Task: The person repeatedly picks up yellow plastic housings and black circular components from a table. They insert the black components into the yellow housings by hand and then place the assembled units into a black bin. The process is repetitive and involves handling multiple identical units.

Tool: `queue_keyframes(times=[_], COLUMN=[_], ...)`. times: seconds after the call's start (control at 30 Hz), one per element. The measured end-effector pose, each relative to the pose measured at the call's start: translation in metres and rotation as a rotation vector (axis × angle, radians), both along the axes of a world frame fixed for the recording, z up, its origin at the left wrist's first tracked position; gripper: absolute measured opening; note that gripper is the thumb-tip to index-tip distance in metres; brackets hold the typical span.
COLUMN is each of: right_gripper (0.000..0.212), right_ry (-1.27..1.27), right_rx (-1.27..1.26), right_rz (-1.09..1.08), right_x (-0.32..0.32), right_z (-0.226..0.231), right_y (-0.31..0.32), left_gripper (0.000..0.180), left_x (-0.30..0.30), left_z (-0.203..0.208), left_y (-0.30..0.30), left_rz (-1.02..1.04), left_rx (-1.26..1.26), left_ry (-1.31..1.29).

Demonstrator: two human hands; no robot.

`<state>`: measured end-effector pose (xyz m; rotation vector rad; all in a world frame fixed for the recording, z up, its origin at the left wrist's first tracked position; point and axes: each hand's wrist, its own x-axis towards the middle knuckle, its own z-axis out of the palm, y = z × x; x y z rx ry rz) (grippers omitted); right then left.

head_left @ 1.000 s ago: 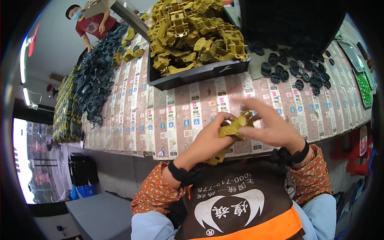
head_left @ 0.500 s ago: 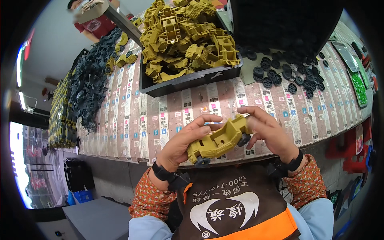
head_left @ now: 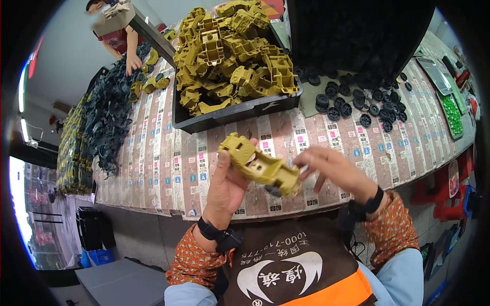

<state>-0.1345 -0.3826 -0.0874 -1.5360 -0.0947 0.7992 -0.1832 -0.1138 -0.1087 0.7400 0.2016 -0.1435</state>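
Note:
A mustard-yellow plastic toy car body (head_left: 258, 166) is tilted above the table's front part, its hollow open side showing. My left hand (head_left: 224, 191) is closed around it from the left, thumb along its end. A black wheel (head_left: 273, 191) shows on its lower side; any wheels on the other side are hidden. Beside the car's right end is my right hand (head_left: 334, 171), its fingers apart, slightly curled and a little blurred. Its fingertips are very near the car, and I cannot tell whether they touch it.
A black bin (head_left: 235, 112) heaped with yellow car bodies (head_left: 245, 76) stands ahead. Loose black wheels (head_left: 365, 120) lie at right, before a large dark container (head_left: 357, 41). Dark parts (head_left: 109, 117) are piled at left, where another person's hand (head_left: 133, 62) reaches in. Green trays (head_left: 453, 115) are far right.
The car body has turned, so its right end now points down and to the right. My left hand has rotated with it, while my right hand has come off its end slightly.

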Motion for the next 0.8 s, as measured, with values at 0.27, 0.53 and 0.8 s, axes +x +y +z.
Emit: queue_keyframes(times=[0.27, 0.53, 0.8], right_gripper=[0.034, 0.038, 0.038], right_ry=[-1.303, -1.0, -0.199], right_rx=[-0.985, -0.558, 0.352], right_rz=[-0.101, -0.254, -0.225], right_x=[0.126, 0.08, -0.023], right_z=[-0.046, -0.024, -0.019], right_y=[-0.042, -0.038, 0.029], left_gripper=[0.064, 0.059, 0.062], left_x=[0.007, -0.003, -0.016], left_z=[-0.009, 0.002, 0.01], left_y=[0.012, -0.002, -0.034], left_rz=[-0.191, -0.265, -0.34], left_rx=[-0.234, 0.035, 0.259], left_ry=[0.063, 0.103, 0.064])
